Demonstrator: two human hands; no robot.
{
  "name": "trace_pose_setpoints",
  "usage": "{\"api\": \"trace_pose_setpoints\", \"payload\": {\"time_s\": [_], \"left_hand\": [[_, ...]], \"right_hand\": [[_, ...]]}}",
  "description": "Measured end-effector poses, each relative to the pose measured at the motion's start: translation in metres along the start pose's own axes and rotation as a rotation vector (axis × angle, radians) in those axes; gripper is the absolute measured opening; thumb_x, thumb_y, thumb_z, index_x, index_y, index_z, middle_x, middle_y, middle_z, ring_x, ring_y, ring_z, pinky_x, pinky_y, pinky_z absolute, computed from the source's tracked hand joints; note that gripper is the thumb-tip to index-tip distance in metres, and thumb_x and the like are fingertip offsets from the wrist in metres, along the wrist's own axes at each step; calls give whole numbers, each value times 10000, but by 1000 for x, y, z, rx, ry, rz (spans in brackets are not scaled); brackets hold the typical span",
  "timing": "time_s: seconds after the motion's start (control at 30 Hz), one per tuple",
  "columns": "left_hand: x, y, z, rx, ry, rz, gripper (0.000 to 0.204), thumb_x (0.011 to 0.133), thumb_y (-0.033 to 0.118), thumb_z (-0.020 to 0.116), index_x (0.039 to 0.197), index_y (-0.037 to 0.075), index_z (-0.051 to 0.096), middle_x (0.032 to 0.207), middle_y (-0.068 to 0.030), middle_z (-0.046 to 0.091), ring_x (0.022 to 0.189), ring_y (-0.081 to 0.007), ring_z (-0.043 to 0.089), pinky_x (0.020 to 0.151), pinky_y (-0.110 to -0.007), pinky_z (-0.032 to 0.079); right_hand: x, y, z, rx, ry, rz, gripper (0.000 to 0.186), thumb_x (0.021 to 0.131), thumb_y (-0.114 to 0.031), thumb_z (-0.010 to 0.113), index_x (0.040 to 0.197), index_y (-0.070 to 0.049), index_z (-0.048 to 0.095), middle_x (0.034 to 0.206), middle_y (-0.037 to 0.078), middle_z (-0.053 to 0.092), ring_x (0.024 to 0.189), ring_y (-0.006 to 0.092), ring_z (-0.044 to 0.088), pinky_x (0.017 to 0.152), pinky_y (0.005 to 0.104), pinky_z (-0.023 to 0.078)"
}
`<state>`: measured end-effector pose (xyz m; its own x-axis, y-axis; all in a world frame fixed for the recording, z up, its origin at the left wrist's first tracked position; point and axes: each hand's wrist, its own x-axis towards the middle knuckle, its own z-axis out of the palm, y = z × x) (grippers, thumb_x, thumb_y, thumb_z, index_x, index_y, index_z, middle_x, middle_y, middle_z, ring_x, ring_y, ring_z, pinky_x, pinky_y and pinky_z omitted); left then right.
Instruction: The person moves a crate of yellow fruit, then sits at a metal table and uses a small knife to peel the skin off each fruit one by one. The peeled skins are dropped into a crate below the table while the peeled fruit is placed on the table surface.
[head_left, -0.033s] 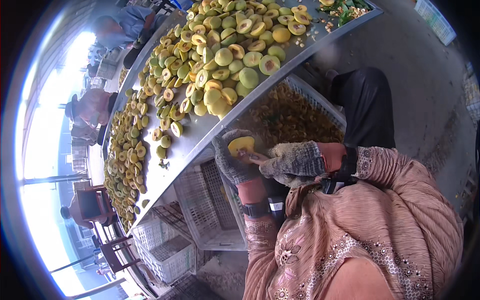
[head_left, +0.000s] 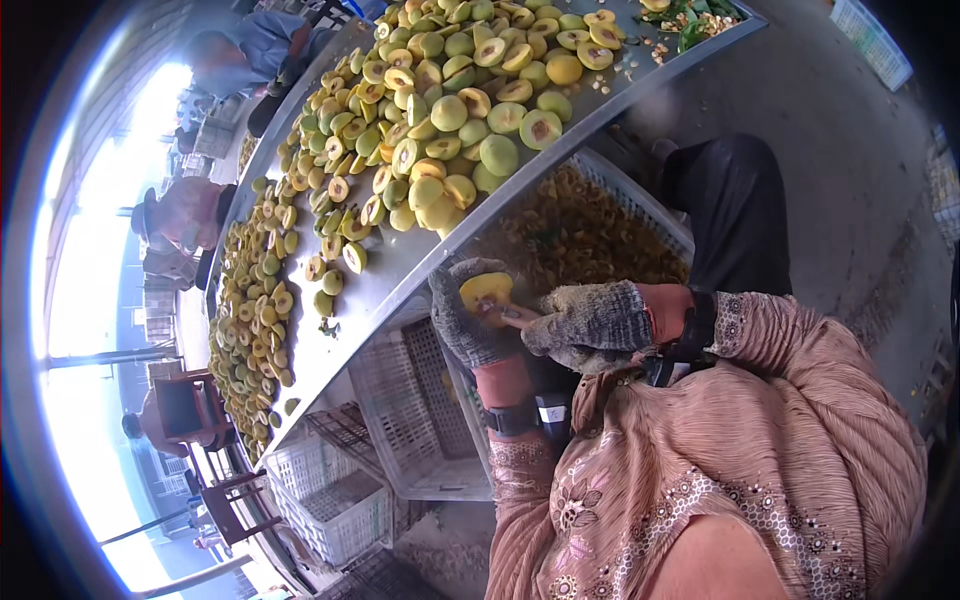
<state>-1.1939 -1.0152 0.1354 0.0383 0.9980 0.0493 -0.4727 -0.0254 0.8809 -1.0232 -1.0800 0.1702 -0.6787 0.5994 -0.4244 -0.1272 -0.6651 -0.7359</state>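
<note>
Left grip (head_left: 468, 318) holds fruit half (head_left: 484, 289); right grip (head_left: 585, 318): fingers (head_left: 517, 316) partly hidden

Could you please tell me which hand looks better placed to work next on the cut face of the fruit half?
Probably the right hand: it reaches in from the side, close to the cut face of the fruit half, while the left hand is taken up with holding that fruit.

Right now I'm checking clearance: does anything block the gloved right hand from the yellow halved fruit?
Nothing visible: the grey-gloved right hand is at the yellow halved fruit in the grey-gloved left hand.
</note>
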Motion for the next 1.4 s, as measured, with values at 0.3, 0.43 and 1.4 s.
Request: {"api": "trace_pose_setpoints", "payload": {"time_s": [0.3, 0.43, 1.4], "left_hand": [[3, -3, 8, 42, -16, -115, 408, 983, 372, 504, 925, -14, 623, 842, -156, 668, 732, -255, 647, 659, -354, 540], [9, -5, 9, -97, 99, -55, 366, 969, 363, 536, 962, 6, 614, 885, -150, 662, 751, -252, 648, 675, -360, 546], [186, 3, -30, 831, 30, -22, 388, 828, 344, 688, 1115, 90, 623, 937, -97, 671, 824, -227, 670, 700, -309, 540]], "right_hand": [[0, 7, -7, 333, -242, -60, 181, 986, -280, 541, 1094, -140, 581, 674, -51, 487, 463, 35, 436, 358, 186, 301], [8, 23, -20, 679, -560, -64, 270, 974, -281, 575, 1196, -128, 570, 699, -56, 460, 495, 21, 432, 380, 173, 324], [6, 55, -100, -91, 508, 90, 246, 928, -410, 591, 982, -172, 628, 608, -15, 522, 435, 109, 472, 391, 265, 354]]}}
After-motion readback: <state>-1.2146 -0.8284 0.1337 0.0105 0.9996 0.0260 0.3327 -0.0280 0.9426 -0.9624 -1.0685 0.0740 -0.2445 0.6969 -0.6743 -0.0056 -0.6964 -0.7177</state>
